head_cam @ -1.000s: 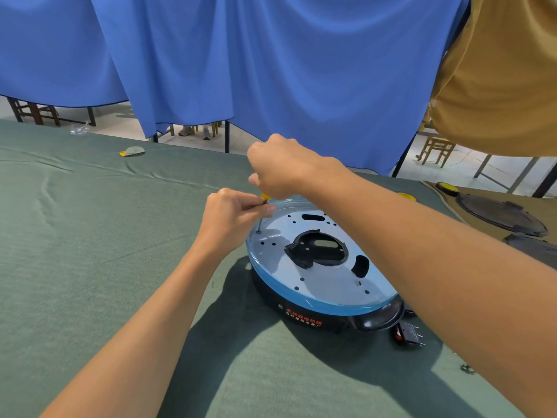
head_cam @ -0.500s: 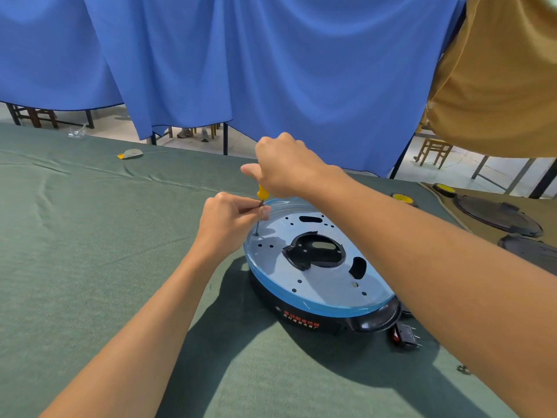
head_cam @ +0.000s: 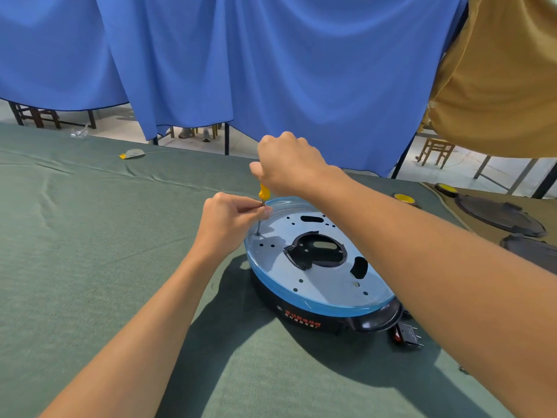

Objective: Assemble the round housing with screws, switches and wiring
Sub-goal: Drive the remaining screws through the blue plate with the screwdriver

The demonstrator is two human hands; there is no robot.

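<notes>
Round housing point(head_cam: 316, 282) sat on green table cloth point(head_cam: 90, 251), right hand point(head_cam: 287, 164) clenched round yellow screwdriver point(head_cam: 262, 197) handle, tip at plate's left edge, left hand point(head_cam: 229, 221) fingers pinched the shaft, loose switch point(head_cam: 408, 334) beside housing.

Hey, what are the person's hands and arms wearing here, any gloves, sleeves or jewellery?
Nothing worn is visible. The left hand and right hand have no gloves, and no rings show on the fingers in view. The left forearm and right forearm are uncovered to the frame edge: no sleeves, watch or wristband.
</notes>
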